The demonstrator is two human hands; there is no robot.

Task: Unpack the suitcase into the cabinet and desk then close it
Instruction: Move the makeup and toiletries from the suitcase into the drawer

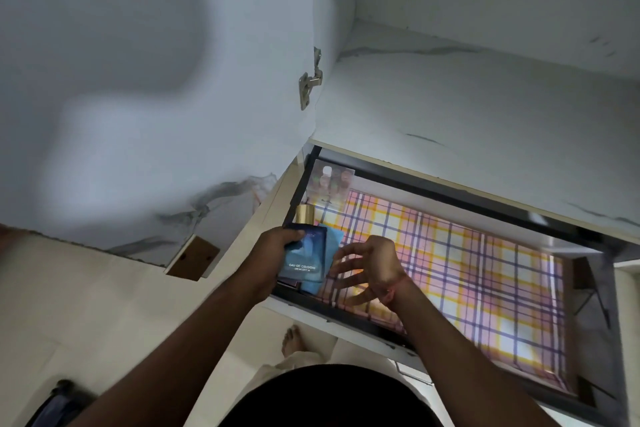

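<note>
Here the left hand [277,246] grips a dark blue cologne box [306,258], fingers curled over its top left corner, and holds it over the near left corner of the open drawer [450,194]. The box's long axis runs from the drawer's near rim toward its back, label end nearest the person. Just right of it the right hand [367,267] hovers with fingers spread and loose, holding nothing, above the checked liner [467,260]. The left hand is plainly the nearer one, being already on the box; I judge the coming move to be a short drop straight down into that left corner, where the free spot lies directly beneath the box and beside what is already stored. Counted in the drawer: one box in hand, one light blue flat item [332,236] partly under it, one gold cylinder [304,214] just behind, one clear pack [330,180] leaning at the back left corner. The suitcase [59,406] shows only as one dark shape on the floor at the lower left, well apart from both hands; whether it is open cannot be told.
</note>
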